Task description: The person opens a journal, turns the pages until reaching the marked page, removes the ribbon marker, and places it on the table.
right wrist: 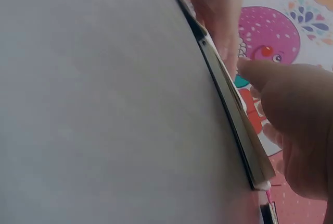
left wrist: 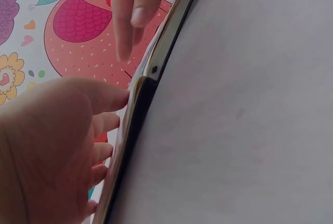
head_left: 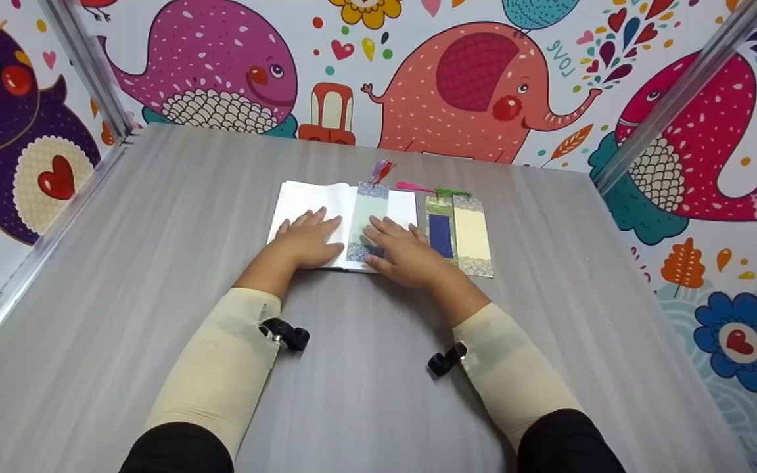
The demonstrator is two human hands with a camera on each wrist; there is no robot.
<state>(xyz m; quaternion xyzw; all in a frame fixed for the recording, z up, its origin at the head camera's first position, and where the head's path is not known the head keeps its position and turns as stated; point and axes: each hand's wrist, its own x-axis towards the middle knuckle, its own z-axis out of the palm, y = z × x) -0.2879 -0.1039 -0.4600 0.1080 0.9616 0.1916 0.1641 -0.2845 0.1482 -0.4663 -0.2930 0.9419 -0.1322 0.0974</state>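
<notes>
2 hands lie flat, fingers straight: left hand (head_left: 306, 242) presses the open book (head_left: 342, 223); right hand (head_left: 405, 253) presses its pale bookmark (head_left: 368, 217); 2 bookmarks (head_left: 460, 236) lie beside on the surface (head_left: 155, 263).

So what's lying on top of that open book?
A pale green bookmark lies along the middle of the book, and both hands press flat on it. The right hand covers the bookmark's lower end; the pages beneath the palms are hidden.

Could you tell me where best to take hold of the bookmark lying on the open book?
Probably the bookmark's far end by the tassel, from the far side: it lies flat, the right hand covers its near end, and the tassel overhangs the book.
</notes>
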